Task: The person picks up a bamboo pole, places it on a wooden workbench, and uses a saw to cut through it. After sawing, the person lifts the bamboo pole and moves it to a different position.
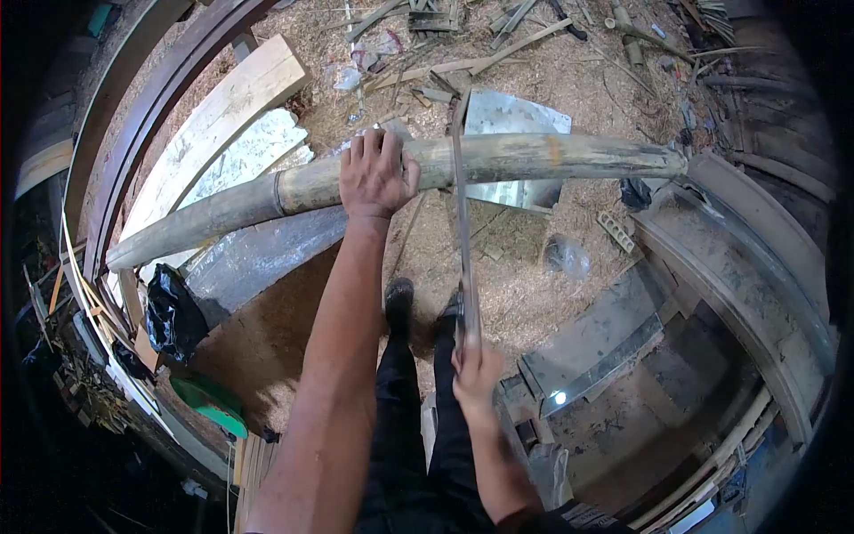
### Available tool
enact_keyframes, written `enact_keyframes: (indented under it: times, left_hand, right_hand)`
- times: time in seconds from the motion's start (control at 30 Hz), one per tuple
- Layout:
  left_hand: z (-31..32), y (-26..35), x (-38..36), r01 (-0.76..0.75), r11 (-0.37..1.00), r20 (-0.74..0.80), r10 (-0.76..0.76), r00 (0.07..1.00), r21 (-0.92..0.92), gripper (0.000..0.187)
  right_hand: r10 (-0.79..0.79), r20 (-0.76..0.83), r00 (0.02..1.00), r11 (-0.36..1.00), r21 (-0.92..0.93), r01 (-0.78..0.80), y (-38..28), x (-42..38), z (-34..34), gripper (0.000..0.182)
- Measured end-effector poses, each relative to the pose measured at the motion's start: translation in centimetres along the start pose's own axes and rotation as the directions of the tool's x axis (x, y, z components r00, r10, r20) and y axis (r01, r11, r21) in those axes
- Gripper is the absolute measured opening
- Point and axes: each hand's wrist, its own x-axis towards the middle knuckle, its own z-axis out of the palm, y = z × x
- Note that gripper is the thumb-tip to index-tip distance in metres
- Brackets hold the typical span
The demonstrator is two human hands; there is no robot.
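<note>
A thick bamboo pole [507,153] lies crosswise in front of me, with a dark ring round it at a joint on the left. My left hand [378,173] presses on top of it, fingers curled over the far side. In my right hand [478,374] is the handle of a handsaw [463,240], seen nearly edge-on. Its long narrow blade points away from me and crosses the bamboo pole a short way right of my left hand. Whether the teeth sit inside a cut cannot be made out.
Sawdust and wood scraps [485,58] litter the ground. Sheet metal [516,116] lies beyond the pole. Curved planks [222,116] stand at left, near a black plastic bag [171,311]. Curved beams [712,267] are at right. My shoe [399,294] rests below the pole.
</note>
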Motion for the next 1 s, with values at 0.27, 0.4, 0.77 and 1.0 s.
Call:
enact_keyframes:
  times: [0.27,0.4,0.77,1.0]
  left_hand:
    - [0.1,0.0,-0.1,-0.024,1.000,-0.047,0.023,0.999,-0.019,0.025]
    - [0.4,-0.1,-0.1,-0.027,0.999,-0.063,0.025,0.998,-0.028,0.024]
    - [0.5,0.0,0.2,-0.076,0.997,-0.151,0.075,0.986,-0.003,0.022]
    - [0.1,0.2,-0.2,-0.021,1.000,-0.047,0.020,0.999,-0.008,0.020]
  right_hand:
    - [-0.105,-0.009,0.994,0.992,-0.068,0.104,-0.1,5.0,1.7,0.053]
    - [0.105,-0.048,0.993,0.986,0.133,-0.098,2.3,-1.0,0.5,0.053]
    - [-0.041,0.025,0.999,0.986,-0.158,0.044,1.6,0.1,-0.2,0.054]
    - [-0.204,0.037,0.978,0.976,-0.065,0.207,-1.5,11.2,3.4,0.057]
